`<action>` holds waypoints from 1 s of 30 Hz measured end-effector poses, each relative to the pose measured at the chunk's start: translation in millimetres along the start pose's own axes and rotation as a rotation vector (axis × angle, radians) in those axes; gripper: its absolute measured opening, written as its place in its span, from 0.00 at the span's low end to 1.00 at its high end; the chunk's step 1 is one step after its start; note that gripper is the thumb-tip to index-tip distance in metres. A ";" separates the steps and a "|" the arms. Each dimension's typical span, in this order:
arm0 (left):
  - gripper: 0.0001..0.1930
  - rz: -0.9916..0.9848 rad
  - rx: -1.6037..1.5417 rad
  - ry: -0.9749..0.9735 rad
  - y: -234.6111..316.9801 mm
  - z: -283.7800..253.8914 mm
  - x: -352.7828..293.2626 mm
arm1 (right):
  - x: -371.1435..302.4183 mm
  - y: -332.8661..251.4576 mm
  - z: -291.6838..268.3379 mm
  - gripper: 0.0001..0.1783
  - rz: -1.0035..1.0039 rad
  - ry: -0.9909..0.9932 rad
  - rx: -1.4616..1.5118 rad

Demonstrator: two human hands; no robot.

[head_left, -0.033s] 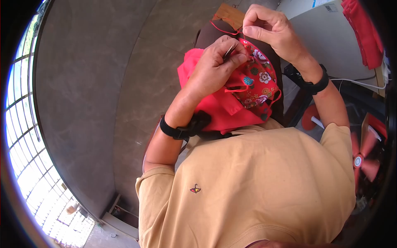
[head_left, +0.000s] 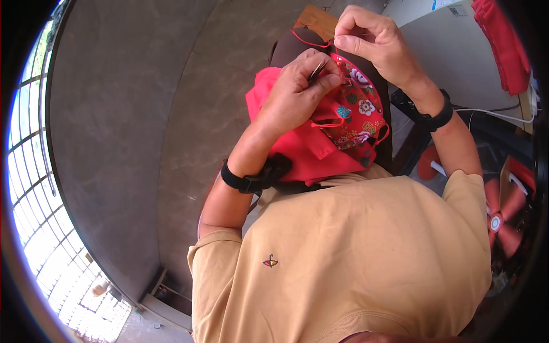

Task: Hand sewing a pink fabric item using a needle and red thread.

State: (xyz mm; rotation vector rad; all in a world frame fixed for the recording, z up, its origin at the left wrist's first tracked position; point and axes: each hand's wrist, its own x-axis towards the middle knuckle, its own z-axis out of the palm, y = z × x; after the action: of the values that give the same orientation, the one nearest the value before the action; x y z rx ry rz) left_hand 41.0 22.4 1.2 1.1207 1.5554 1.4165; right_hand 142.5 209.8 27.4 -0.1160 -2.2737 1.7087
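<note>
Red flower-printed cloth [head_left: 366, 107], with plain red fabric [head_left: 309, 150] beneath and beside it, lies over my lap. My left hand [head_left: 309, 80] is closed on the cloth's upper left part, its thumb pressed to the fingers. A small dark metal tool with pointed tips [head_left: 316, 72] sticks out of the same hand; its kind is partly hidden. My right hand [head_left: 374, 41], raised just above the cloth, pinches a fine thread [head_left: 336, 50] that runs down toward it. Whether a needle is between those fingers is too small to tell. Red cords [head_left: 309, 39] trail from the cloth.
A brown wooden piece [head_left: 318, 22] is beyond my knees. At the right stand a pale cabinet [head_left: 457, 63] with folded red cloth [head_left: 503, 51] hanging over it, a white cable [head_left: 492, 116] and a fan with red blades [head_left: 496, 222]. A barred window [head_left: 34, 171] lies far left.
The fan's blades have turned. My hands and the cloth hold nearly the same place.
</note>
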 end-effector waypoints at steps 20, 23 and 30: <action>0.08 -0.300 -0.224 -0.152 51.7 -34.1 32.9 | -16.4 -44.5 -20.6 0.05 0.076 0.015 -0.120; 0.08 -0.357 -0.162 -0.182 57.7 -36.4 47.7 | -14.9 -47.7 -25.0 0.05 0.135 -0.012 -0.066; 0.09 -0.140 0.077 -0.168 66.9 -37.8 62.6 | -5.5 -47.3 -18.0 0.02 0.202 -0.059 0.084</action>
State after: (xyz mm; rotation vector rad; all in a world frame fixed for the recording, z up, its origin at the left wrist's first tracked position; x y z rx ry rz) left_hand -7.7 68.7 74.2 1.1228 1.5468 1.1487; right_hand 158.0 211.4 75.9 -0.2897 -2.2958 1.9290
